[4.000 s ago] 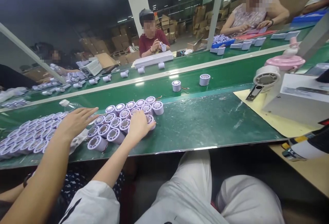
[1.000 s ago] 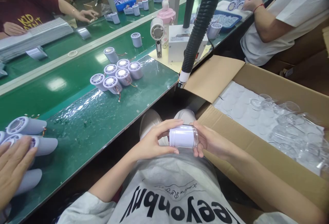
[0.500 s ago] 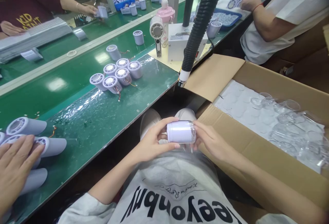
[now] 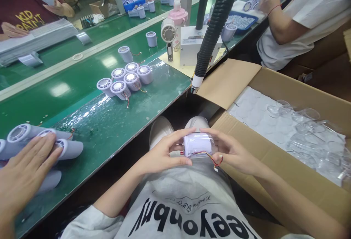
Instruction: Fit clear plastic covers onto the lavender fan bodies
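Observation:
Above my lap, a lavender cylindrical fan housing (image 4: 199, 144) lies sideways between my two hands. A clear plastic sleeve surrounds its right part. My left hand (image 4: 171, 149) is closed around the left end, thumb below and fingers above. At the right end, my right hand (image 4: 231, 149) grips the sleeve. Thin red, yellow and black wires (image 4: 210, 155) with a white plug hang along the near side. On the green bench to my left stands a group of similar housings (image 4: 119, 89) with wires.
Another person's hand (image 4: 33, 162) rests on several housings at the left. A cardboard box (image 4: 255, 155) with clear plastic parts (image 4: 309, 136) stands at my right. A black corrugated hose (image 4: 212, 30) hangs over the bench edge, near a white machine box (image 4: 189, 45).
The housing has turned in my hands, bringing its wires into sight, and moved slightly right. My right fingers now wrap further over it. The other person's hand slid housings rightward at the left.

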A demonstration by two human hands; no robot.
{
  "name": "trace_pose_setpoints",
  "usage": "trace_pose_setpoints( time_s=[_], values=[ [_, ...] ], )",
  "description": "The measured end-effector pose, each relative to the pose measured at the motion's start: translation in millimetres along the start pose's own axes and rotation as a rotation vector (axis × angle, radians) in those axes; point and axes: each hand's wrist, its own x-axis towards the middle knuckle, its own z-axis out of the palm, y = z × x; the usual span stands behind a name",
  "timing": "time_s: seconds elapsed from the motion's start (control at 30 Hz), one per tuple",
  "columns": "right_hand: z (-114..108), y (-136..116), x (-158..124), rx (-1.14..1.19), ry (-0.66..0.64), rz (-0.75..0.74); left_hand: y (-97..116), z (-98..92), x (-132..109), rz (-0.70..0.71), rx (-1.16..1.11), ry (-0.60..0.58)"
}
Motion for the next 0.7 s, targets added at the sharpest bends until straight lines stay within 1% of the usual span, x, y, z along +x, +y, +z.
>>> trace_pose_setpoints(
  time_s=[0.03,0.1,0.27,0.33,0.47,0.53,0.57,0.6,0.63,0.67,0.7],
  values=[
    [1,-1,0,0.06,0.01,0.02,0,0.3,0,-0.014,-0.023,-0.005],
    [1,-2,-1,0.067,0.017,0.015,-2,1.5,0,-0.054,-0.093,-0.011],
    [-5,-5,-3,-0.206,0.014,-0.08,-8,3.1,2,-0.137,-0.188,0.001],
    [-4,-5,-3,-0.234,0.017,-0.073,-10,3.4,3,-0.16,-0.19,-0.004],
    [6,1,-3,-0.128,0.055,0.019,-17,11.4,6,-0.212,-0.195,0.011],
    [4,5,-1,-0.056,0.027,0.03,-21,16.1,12,-0.265,-0.207,0.05],
    [-2,7,2,-0.056,0.008,0.026,-21,16.0,18,-0.292,-0.202,0.072],
    [-13,8,5,-0.089,0.019,0.026,-20,13.0,25,-0.301,-0.18,0.102],
    [-29,7,7,-0.148,0.067,0.029,-15,6.6,34,-0.283,-0.139,0.146],
    [-47,5,7,-0.221,0.149,0.032,-6,-3.3,45,-0.237,-0.08,0.209],
    [-68,1,6,-0.29,0.257,0.037,8,-16.5,57,-0.156,-0.007,0.295]
  ],
)
